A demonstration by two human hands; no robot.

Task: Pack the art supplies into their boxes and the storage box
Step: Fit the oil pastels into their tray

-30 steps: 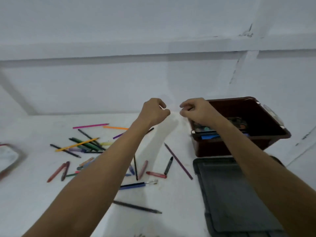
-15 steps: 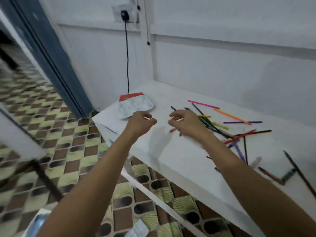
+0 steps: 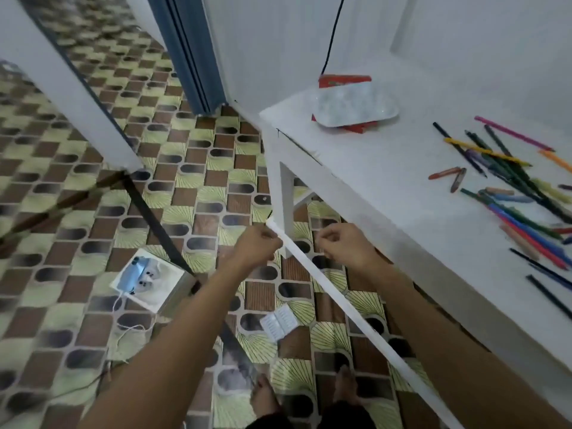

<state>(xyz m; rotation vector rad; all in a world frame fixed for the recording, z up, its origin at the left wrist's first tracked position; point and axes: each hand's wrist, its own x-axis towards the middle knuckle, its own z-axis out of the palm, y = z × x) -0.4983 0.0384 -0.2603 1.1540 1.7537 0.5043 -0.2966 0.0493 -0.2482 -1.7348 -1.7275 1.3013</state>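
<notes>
Loose coloured pencils and crayons (image 3: 510,184) lie scattered on the white table (image 3: 387,181) at the right. A white palette (image 3: 356,106) rests on a red box (image 3: 343,80) near the table's far left corner. My left hand (image 3: 258,246) and my right hand (image 3: 343,243) hover side by side in front of the table's left leg, below its edge and over the floor. Both have their fingers curled in, and I see nothing in them. The storage box is out of view.
The floor is patterned tile. On it lie a white box with a blue item (image 3: 148,278), a small white pack (image 3: 278,323) and a black strap (image 3: 161,230). A white rail (image 3: 340,308) runs under the table. My feet (image 3: 303,394) show at the bottom.
The view has swung left and down, from the brown storage box to the table's left corner and the floor. Both hands have dropped from above the table to below its edge.
</notes>
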